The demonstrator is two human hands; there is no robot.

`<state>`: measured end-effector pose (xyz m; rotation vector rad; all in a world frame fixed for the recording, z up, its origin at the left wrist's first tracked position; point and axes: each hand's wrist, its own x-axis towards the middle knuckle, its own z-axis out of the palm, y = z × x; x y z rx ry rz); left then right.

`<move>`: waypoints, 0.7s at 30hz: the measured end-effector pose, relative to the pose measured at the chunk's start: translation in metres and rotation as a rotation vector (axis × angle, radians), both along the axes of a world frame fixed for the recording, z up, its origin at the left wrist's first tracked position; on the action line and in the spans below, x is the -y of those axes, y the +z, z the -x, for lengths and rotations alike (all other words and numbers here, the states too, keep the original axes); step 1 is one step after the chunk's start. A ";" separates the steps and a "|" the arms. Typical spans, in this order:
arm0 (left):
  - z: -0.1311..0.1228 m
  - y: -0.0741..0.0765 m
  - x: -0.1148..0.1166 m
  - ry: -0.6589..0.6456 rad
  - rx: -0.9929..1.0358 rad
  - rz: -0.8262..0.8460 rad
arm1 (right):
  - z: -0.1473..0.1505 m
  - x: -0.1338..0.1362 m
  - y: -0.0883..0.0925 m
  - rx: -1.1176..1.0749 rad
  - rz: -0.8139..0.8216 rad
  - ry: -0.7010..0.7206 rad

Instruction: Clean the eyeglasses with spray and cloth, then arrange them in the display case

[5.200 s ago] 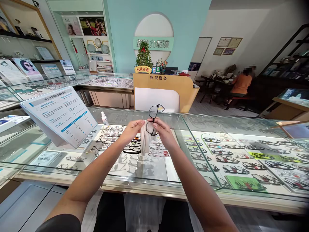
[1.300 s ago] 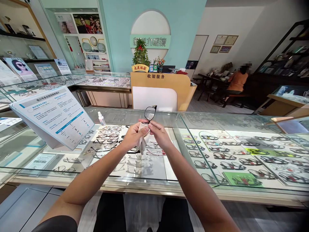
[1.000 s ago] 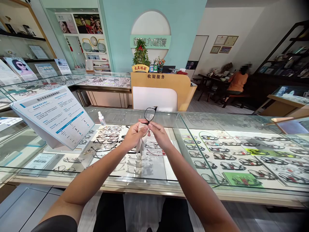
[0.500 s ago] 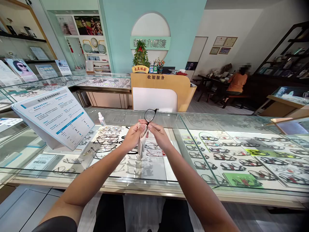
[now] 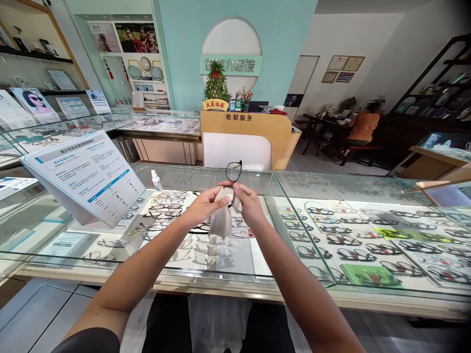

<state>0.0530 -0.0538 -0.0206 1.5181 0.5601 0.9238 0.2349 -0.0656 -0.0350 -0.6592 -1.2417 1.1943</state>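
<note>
Dark-rimmed eyeglasses (image 5: 233, 171) are held up on end above the glass counter, one lens on top and the other low between my hands. My left hand (image 5: 208, 203) pinches a pale cleaning cloth (image 5: 221, 223) against the lower lens, and the cloth hangs down beneath the fingers. On the other side, my right hand (image 5: 247, 201) grips the frame near its middle, its fingers closed. Part of the lower lens is covered by cloth and fingers.
Under the glass counter (image 5: 235, 279) lie rows of eyeglasses (image 5: 346, 240). On top stand a white spray bottle (image 5: 156, 180) and a tilted sign (image 5: 88, 179). Behind is a cash desk (image 5: 250, 125); a person in orange (image 5: 364, 127) sits at the back right.
The eyeglasses have turned to stand more upright and shifted slightly right. The cloth has spread around the lower lens, and my left thumb has moved onto it.
</note>
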 end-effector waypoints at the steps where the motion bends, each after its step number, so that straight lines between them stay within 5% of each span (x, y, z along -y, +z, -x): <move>1: -0.001 0.000 0.000 0.011 0.016 0.000 | 0.000 0.000 0.001 -0.010 -0.006 -0.009; 10: 0.003 -0.007 -0.015 0.235 0.093 0.075 | -0.011 -0.007 0.001 0.069 -0.145 -0.114; 21: 0.017 -0.006 -0.033 0.306 0.212 0.111 | -0.004 0.004 0.006 0.376 -0.162 0.059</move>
